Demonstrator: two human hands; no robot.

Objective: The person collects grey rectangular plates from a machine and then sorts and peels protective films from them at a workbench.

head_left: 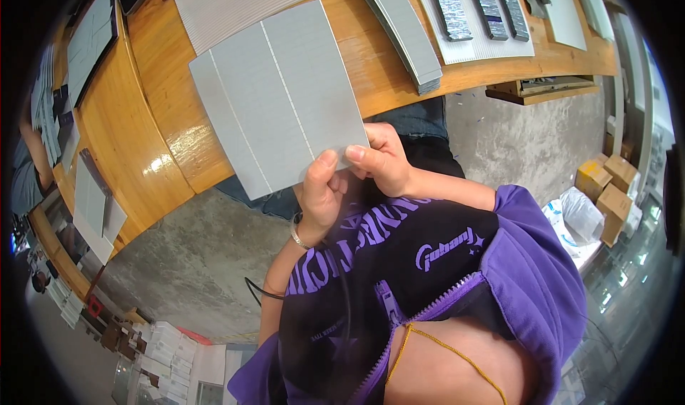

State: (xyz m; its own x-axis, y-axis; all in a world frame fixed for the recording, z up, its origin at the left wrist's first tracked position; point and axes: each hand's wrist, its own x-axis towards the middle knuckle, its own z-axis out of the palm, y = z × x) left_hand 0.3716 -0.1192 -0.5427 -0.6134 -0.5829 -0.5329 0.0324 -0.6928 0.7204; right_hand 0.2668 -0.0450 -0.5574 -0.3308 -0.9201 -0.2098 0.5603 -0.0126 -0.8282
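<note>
A flat grey square sheet (264, 98) with two pale, dotted lines running down it is held up over the front edge of the wooden table. My left hand (319, 195) pinches its near edge, thumb on top and fingers curled beneath. Right beside it, my right hand (379, 161) grips the near corner of the same sheet, its thumb also on the upper face. Both thumb tips lie close together. The fingers behind the sheet are partly hidden.
The wooden table (164, 130) carries a ribbed whitish sheet (214, 9), a stack of long grey strips (399, 34) and several silvery bars on a white board (478, 50). Grey pieces (93, 198) lie at left, near another person's arm (36, 148). Cardboard boxes (612, 198) stand at right.
</note>
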